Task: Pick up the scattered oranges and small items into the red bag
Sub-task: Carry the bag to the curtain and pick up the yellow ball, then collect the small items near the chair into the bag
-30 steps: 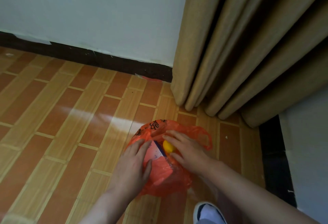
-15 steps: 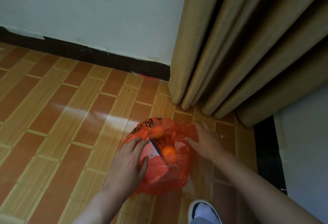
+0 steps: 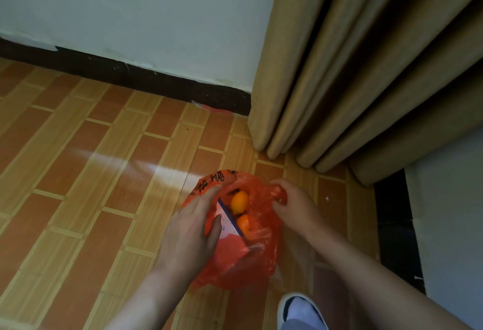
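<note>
Red bag (image 3: 236, 259) on floor btwn hands. L hand (image 3: 189, 230) flat, fingers spread, on bag's left side; R hand (image 3: 292, 204) pinching right rim. Two oranges (image 3: 239, 201) inside, near L fingertips.

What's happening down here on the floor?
A person is crouched over a red bag on the tiled floor. The left hand rests flat on the bag's left side, while the right hand grips its right edge, keeping the mouth open. Inside sit two oranges beside a small white card.
</note>
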